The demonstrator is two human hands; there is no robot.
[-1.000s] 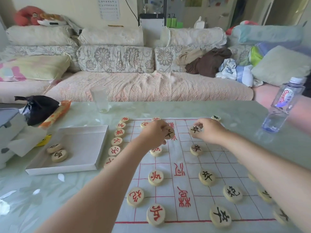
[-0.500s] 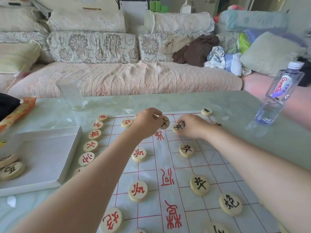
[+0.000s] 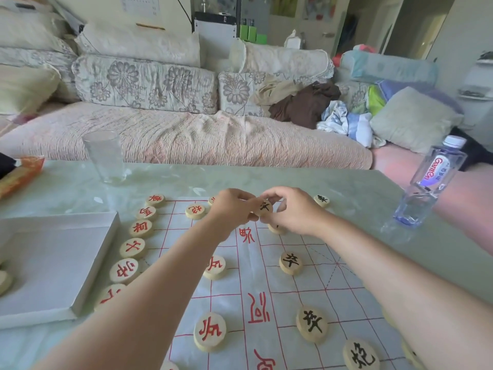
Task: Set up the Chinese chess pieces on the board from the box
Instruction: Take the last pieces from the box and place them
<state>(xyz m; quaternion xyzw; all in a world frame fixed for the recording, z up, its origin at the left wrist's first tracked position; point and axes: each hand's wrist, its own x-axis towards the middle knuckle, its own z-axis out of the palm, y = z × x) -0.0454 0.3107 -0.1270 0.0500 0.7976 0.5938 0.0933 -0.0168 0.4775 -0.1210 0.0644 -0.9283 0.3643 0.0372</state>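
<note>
Above the far end of the board, the left hand and the right hand both pinch one black-marked piece

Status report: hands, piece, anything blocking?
Left hand and right hand both pinch one black piece over board's far end. Glass, bottle stand off board.

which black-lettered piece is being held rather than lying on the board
The black-lettered piece pinched between the left hand and right hand; the others lie flat.
</note>
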